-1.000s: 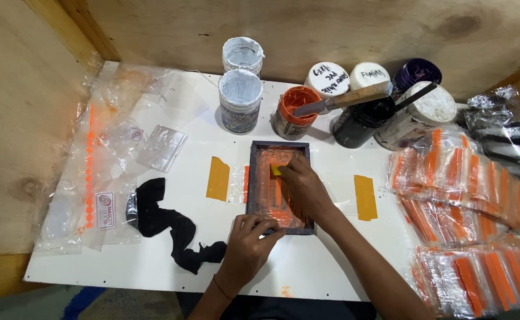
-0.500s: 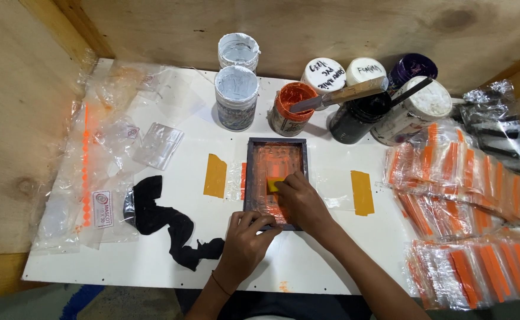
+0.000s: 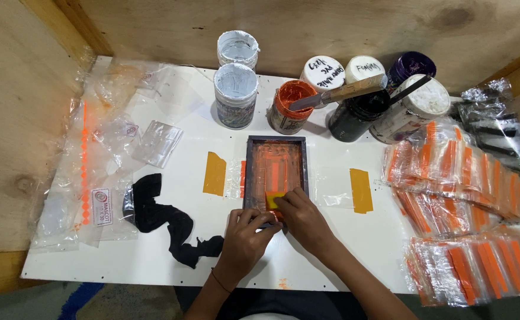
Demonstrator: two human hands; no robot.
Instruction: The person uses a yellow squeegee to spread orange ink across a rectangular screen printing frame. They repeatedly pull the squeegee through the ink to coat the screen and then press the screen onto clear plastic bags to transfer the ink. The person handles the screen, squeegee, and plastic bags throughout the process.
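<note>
A small dark-framed printing screen [image 3: 275, 172] smeared with orange ink lies on the white table [image 3: 171, 261], over a clear plastic bag. My right hand [image 3: 303, 217] presses a small yellow squeegee [image 3: 273, 200] onto the near end of the screen. My left hand [image 3: 245, 237] holds down the near edge of the frame. Two strips of yellow-orange tape [image 3: 215, 173] [image 3: 360, 190] lie on either side of the frame.
An open pot of orange ink [image 3: 289, 105] with a wooden-handled spatula [image 3: 343, 93] stands behind the frame, among several other pots. Printed bags with orange marks [image 3: 461, 195] pile at the right. Clear bags [image 3: 94, 160] and a black rag [image 3: 159, 216] lie at the left.
My right hand has dragged the yellow squeegee down the screen from its far end to its near end. My left hand has stayed on the frame's near edge.
</note>
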